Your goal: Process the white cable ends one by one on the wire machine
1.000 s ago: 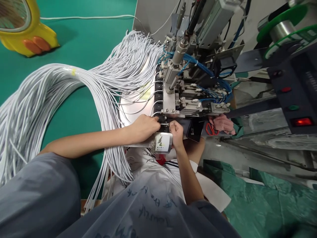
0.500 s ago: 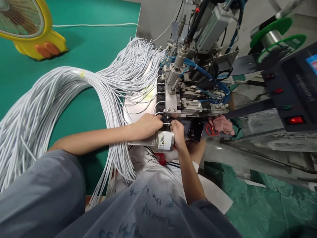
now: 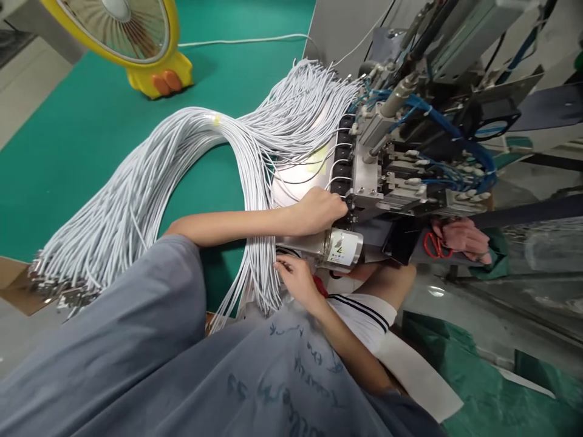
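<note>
My left hand (image 3: 321, 211) is closed at the black cable holders (image 3: 344, 155) on the front of a metal machine. Its curled fingers hide whatever is between them. Lower down, my right hand (image 3: 297, 278) reaches toward a thick bundle of white cables (image 3: 259, 200). Its thumb and forefinger are stretched out at the bundle's right edge, a little apart. Single white cables run from the heap into the holders above my left hand. A clear roll with a printed label (image 3: 344, 249) lies just below that hand.
A yellow fan (image 3: 159, 73) stands on the green table (image 3: 91, 121). The machine's cylinders (image 3: 396, 100) and blue air tubes (image 3: 437, 124) rise at the right. Red-handled scissors (image 3: 436, 246) and a pink cloth (image 3: 464, 240) lie beyond the roll.
My right hand has left the holder and come down leftward to the cable bundle. My left hand stays by the holders. The view has shifted, so the scene sits further right.
</note>
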### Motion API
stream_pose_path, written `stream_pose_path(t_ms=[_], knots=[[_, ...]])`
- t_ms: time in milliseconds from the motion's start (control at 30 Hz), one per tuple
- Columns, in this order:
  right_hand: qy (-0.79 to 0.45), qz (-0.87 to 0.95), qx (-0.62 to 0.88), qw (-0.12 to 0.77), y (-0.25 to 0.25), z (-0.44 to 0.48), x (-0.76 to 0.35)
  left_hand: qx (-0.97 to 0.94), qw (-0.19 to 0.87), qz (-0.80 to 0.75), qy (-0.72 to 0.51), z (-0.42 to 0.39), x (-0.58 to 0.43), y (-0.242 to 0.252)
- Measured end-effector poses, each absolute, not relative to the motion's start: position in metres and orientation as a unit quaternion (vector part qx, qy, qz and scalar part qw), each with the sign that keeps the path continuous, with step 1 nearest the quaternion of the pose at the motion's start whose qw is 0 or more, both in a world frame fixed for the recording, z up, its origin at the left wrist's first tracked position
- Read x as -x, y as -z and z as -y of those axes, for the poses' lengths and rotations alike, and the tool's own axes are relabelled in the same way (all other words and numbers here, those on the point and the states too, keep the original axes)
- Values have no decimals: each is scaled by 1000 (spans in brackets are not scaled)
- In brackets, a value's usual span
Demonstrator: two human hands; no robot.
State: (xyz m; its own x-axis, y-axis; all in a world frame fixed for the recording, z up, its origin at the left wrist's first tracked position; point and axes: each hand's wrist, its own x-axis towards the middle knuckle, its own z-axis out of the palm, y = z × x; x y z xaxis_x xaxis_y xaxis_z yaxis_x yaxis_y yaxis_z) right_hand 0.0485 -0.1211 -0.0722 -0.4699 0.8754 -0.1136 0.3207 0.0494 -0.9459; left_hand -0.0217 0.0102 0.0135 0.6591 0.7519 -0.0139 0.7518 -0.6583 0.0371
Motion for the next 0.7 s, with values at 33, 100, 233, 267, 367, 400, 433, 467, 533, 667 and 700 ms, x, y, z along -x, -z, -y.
stream_pose_path(t_ms=[33,100,233,267,367,400,433,467,533,667,700], knots=[[-520,672,456,265,76,122,-46,-918,35,-394,-16,-6,20,-15],[-483,672,492,269,78,124,-50,-938,86,-332,-54,7,15,-16],[-409,674,543,290,66,130,-83,-949,243,-167,-109,36,6,-12],[-407,664,551,300,61,129,-95,-940,281,-154,-113,40,4,-11],[-444,606,566,341,40,116,-135,-907,360,-180,-127,40,4,-12],[-460,575,569,367,33,109,-147,-895,375,-198,-138,36,4,-12],[-475,539,569,400,26,102,-156,-883,386,-217,-153,32,5,-12],[-483,498,576,432,21,96,-162,-872,395,-232,-173,28,5,-12],[-500,427,569,494,15,84,-166,-848,407,-253,-226,21,6,-12],[-530,363,525,559,19,73,-154,-789,440,-288,-318,15,5,-10],[-519,367,522,569,21,72,-150,-776,449,-295,-330,15,5,-11]])
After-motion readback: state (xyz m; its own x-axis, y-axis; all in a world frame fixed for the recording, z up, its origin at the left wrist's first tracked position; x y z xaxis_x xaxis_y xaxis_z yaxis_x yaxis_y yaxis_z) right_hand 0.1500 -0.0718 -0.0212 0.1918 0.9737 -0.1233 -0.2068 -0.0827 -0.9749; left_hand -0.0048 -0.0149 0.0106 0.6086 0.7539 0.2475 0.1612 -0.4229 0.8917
